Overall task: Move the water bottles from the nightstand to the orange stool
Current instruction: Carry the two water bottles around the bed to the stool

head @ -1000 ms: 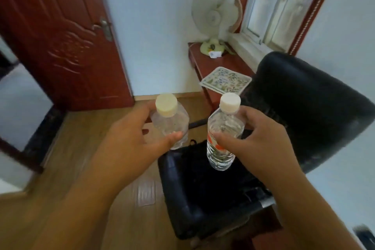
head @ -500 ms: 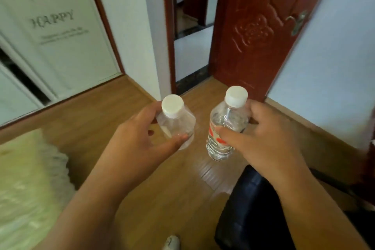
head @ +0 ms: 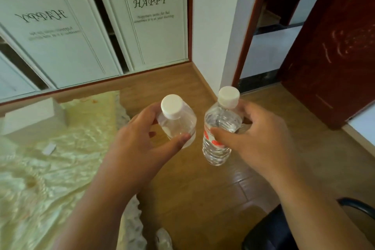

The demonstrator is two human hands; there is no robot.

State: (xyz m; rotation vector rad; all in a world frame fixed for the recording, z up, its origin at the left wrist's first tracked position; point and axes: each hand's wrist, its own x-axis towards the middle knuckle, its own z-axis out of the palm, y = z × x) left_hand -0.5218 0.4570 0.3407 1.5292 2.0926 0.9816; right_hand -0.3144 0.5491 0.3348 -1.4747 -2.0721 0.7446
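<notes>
Two bottles: both are clear plastic with white screw caps, carried upright in the air above the wooden floor (head: 203, 199), close beside each other but not touching.
Left bottle (head: 178, 126): its lower body is hidden behind the left hand, so no label can be made out; the top faces the camera and the body looks short.
Right bottle (head: 218, 138): ribbed, see-through wall with a red-and-white label partly covered by the thumb; the rounded base hangs free below the hand.
Left hand (head: 142, 144): fingers curl round the far side of the left bottle and the thumb presses on the near side.
Right hand (head: 257, 138): fingers wrap the shoulder of the right bottle, thumb laid across its label.
Nightstand and stool: neither is in view.
Bed cover (head: 50, 168): pale yellow, glossy and wrinkled; it runs out of frame at left and bottom.
Wardrobe doors (head: 142, 26): white panels printed "HAPPY"; the smaller lettering is too blurred to read surely.
Door (head: 334, 57): dark red carved wood, cut off at the right edge.
Black chair (head: 269, 229): only a corner shows at lower right.
</notes>
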